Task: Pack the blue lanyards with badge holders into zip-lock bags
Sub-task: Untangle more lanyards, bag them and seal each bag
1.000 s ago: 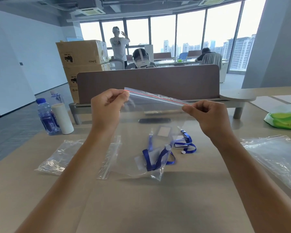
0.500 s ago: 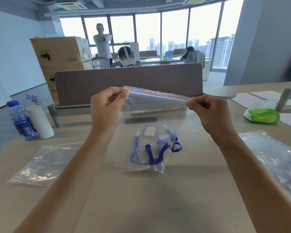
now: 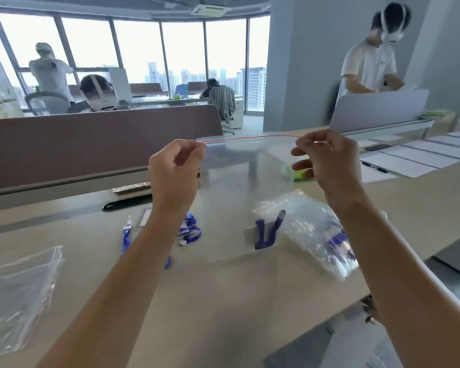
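Across a long tan desk point(image 3: 223, 301) in an open office, a brown divider panel point(image 3: 91, 144) runs along the far edge, with floor-to-ceiling windows point(image 3: 138, 54) and city towers behind it. 3 people sit or stand beyond the panel, and a 4th stands at the right by a grey partition point(image 3: 377, 110). White paper sheets point(image 3: 409, 155) lie in a row on the right. Held up over the desk, a clear zip-lock bag point(image 3: 237, 181) hangs with a blue lanyard and badge holder point(image 3: 266, 233) inside at its bottom. The left hand point(image 3: 174, 176) pinches the red-lined seal at one top corner, the right hand point(image 3: 327, 160) pinches the other. Loose blue lanyards point(image 3: 189, 232) lie on the desk behind the left forearm. Filled bags point(image 3: 316, 229) rest to the right, empty bags point(image 3: 16, 293) at the left.
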`<state>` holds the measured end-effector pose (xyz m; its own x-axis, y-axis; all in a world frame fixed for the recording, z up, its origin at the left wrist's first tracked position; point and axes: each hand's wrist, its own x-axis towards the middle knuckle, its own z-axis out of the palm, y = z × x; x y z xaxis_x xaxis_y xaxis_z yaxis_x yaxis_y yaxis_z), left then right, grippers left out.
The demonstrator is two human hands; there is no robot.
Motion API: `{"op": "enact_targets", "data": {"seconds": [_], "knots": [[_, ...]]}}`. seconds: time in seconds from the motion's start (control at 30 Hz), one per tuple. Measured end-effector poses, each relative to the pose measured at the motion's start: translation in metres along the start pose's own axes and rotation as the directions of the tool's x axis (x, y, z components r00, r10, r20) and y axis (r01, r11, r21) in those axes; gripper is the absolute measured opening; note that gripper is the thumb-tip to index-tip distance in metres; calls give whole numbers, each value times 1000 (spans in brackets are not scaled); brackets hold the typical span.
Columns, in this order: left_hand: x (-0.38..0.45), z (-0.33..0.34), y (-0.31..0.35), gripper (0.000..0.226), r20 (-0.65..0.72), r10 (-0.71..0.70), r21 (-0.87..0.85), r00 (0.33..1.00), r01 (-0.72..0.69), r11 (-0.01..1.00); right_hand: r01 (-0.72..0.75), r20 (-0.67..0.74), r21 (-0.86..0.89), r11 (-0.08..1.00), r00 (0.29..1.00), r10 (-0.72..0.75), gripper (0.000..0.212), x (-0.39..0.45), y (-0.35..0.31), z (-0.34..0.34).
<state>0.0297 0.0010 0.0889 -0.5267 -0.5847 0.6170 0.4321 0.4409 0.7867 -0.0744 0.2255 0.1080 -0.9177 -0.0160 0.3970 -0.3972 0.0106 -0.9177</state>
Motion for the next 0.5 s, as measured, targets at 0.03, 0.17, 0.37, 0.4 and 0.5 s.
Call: {"op": "enact_targets", "data": {"seconds": [0.03, 0.17, 0.37, 0.4, 0.5], "knots": [[-2, 11, 1, 6, 11, -12, -28, 1000, 13, 1000, 11, -23, -7, 1000, 1000, -11, 7, 2, -3, -10], [-2, 46, 9, 6, 40, -46, -130, 998, 51, 990, 71, -91, -35, 997, 993, -73, 3, 9, -18, -42], [4, 80, 19, 7, 61, -65, -213, 996, 77, 974, 87, -121, -15, 996, 989, -88, 3, 26, -25, -62], [5, 83, 20, 7, 58, -70, -214, 996, 80, 974, 84, -120, -9, 996, 989, -85, 2, 28, -25, -62], [7, 84, 23, 8, 40, -74, -216, 996, 81, 973, 89, -117, -1, 996, 989, -89, 2, 31, -23, -60]]}}
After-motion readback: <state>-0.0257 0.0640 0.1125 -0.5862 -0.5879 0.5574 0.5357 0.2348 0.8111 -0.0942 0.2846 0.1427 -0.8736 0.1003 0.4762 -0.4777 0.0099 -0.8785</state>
